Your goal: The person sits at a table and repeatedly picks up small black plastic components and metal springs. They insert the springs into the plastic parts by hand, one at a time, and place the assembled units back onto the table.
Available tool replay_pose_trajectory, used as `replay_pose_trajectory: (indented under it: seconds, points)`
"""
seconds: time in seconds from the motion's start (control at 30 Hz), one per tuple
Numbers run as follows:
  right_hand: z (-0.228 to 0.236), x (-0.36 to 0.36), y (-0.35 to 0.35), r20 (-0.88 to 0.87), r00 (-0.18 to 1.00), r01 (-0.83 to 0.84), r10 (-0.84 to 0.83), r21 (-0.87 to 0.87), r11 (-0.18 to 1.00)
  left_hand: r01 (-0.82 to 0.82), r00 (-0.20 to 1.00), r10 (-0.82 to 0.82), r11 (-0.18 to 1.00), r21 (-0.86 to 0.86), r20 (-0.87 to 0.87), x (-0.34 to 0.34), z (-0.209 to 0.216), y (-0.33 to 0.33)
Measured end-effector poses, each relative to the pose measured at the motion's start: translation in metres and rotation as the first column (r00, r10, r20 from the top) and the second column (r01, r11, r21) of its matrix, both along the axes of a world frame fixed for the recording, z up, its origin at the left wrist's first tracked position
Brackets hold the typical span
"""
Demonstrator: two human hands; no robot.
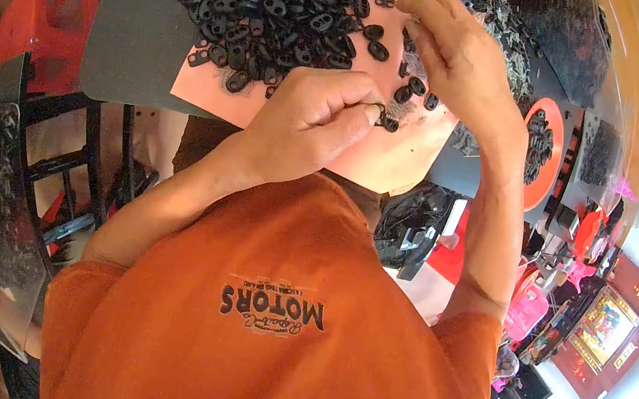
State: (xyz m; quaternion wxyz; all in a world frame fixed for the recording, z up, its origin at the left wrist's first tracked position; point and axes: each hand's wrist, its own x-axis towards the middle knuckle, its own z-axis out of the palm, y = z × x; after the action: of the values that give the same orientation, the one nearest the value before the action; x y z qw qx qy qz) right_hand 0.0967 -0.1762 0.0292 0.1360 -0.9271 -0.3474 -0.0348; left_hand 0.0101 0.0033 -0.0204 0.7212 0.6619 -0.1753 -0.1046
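Note:
My left hand (311, 119) is closed in a pinch over the near part of the orange-pink sheet (223, 96). Between its thumb and forefinger sits a small black cord lock part (387, 119), mostly covered by the fingertips; a ridged, coil-like bit sticks out. Farther off to the right, my right hand (463, 55) reaches to the edge of a large heap of black oval two-holed cord lock parts (259, 2). Its fingers are bent and apart, with nothing visible between them. Several loose cord lock parts (377, 50) lie on the sheet between the hands.
The sheet lies on a dark table (132, 36). At the right are a heap of small grey-black pieces (516, 43) and an orange plate (544, 181) of black parts. A red plastic stool (45, 31) stands left; a black bag (412, 222) hangs below the table edge.

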Motion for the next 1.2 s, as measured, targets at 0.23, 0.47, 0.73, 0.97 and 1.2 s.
replay_pose_trajectory:
  seconds: [0.23, 0.47, 0.73, 0.97, 1.2]
  points:
    - [0.001, -0.008, 0.010, -0.111, 0.994, -0.018, 0.019, 0.010, 1.000, 0.000, 0.996, 0.000, 1.000, 0.005, 0.089, 0.000, -0.001, 0.003]
    - [0.002, -0.018, -0.003, -0.086, 0.996, -0.026, 0.029, 0.031, 0.999, -0.034, 0.992, 0.038, 0.999, -0.035, 0.121, -0.002, -0.002, 0.002]
    - [-0.010, -0.030, 0.004, -0.131, 0.990, 0.052, -0.059, -0.061, 0.997, -0.037, 0.993, 0.038, 0.999, -0.017, 0.114, -0.004, 0.000, 0.005]
    - [0.003, -0.031, 0.005, -0.269, 0.952, 0.151, -0.149, -0.012, 0.988, -0.037, 0.993, 0.038, 0.999, -0.006, 0.108, -0.004, -0.002, 0.005]
    - [-0.004, -0.026, 0.007, -0.197, 0.973, 0.105, -0.116, -0.066, 0.992, -0.055, 0.991, 0.055, 0.998, -0.009, 0.119, -0.004, -0.001, 0.003]
